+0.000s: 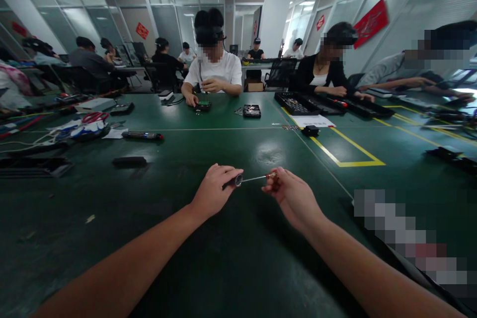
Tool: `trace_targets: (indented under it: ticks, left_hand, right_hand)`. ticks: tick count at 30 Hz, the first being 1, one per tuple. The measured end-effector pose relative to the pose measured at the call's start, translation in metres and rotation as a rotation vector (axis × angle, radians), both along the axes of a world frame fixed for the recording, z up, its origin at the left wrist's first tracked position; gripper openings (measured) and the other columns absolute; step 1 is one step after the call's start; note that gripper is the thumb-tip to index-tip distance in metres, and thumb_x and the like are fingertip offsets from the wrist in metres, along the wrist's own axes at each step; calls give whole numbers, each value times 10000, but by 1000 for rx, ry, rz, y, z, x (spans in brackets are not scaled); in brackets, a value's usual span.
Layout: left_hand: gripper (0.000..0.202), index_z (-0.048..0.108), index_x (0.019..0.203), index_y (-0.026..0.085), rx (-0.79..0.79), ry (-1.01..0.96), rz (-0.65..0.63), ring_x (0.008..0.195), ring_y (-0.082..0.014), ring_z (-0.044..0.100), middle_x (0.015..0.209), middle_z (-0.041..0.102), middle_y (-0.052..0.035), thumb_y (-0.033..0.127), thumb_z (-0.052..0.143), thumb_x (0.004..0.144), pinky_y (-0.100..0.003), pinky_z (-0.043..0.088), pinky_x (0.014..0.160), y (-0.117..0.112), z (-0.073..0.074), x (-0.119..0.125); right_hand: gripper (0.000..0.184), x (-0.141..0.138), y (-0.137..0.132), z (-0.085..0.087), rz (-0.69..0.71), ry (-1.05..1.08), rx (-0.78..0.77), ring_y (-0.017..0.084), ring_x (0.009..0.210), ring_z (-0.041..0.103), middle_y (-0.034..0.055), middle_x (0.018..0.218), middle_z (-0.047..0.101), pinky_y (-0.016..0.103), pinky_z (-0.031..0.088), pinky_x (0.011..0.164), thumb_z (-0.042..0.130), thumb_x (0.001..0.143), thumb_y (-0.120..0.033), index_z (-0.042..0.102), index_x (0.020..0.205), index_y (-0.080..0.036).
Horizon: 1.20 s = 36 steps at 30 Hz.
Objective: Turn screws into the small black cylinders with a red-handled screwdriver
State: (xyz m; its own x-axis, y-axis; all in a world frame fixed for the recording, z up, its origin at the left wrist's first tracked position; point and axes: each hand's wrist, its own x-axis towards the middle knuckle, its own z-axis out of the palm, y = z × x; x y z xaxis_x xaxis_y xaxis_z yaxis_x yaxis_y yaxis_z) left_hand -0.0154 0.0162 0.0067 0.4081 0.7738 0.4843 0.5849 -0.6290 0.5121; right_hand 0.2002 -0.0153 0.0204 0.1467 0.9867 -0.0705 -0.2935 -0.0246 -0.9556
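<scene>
Your left hand (215,188) is curled around a small dark piece with a round, shiny end (238,180), while your right hand (294,198) pinches the reddish handle of a thin-shafted screwdriver (271,176), both held above the green worktop (208,268) in front of you. The screwdriver's shaft points left toward that round end, though you cannot tell from this angle whether its tip touches. Beyond your hands, a dark bar (129,161) and a dark pen-shaped tool (143,135) lie to the left, and a small black block (310,130) sits to the right.
</scene>
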Motion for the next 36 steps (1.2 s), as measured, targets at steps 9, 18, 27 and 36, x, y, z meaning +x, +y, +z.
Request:
trace_targets:
  ticks: [9,18,27,36]
  left_hand:
    - [393,663,1244,241,-110,15,42,1099,-229,627,1190,706,-36,197,740,861,-507,419,1074,-1,0,1]
    - [411,656,1245,265,-99,7,48,1110,-224,633,1190,713,-19,251,765,849,-544,323,1146,-2,-1,2]
    - [402,660,1231,278,-104,-8,61,1139,-224,636,1193,716,-13,260,771,845,-543,302,1153,-2,-2,2]
    - [408,656,1240,286,-106,10,52,1183,-224,618,1229,706,-7,262,766,848,-552,282,1167,-2,-4,1]
  right_hand:
    - [294,0,4,-6,-70,-41,81,173,699,621,16,780,656,351,567,690,700,832,-501,653,871,-213]
    - [297,0,-2,-7,-56,-309,206,199,785,665,35,895,686,389,554,780,569,949,-510,630,995,-223]
    - [247,-2,-13,5,-76,-604,291,199,799,663,35,859,683,365,513,781,469,1009,-427,594,1032,-214]
    - [415,-3,-19,12,-73,-662,245,173,592,564,-2,629,573,300,438,561,428,1002,-512,695,932,-202]
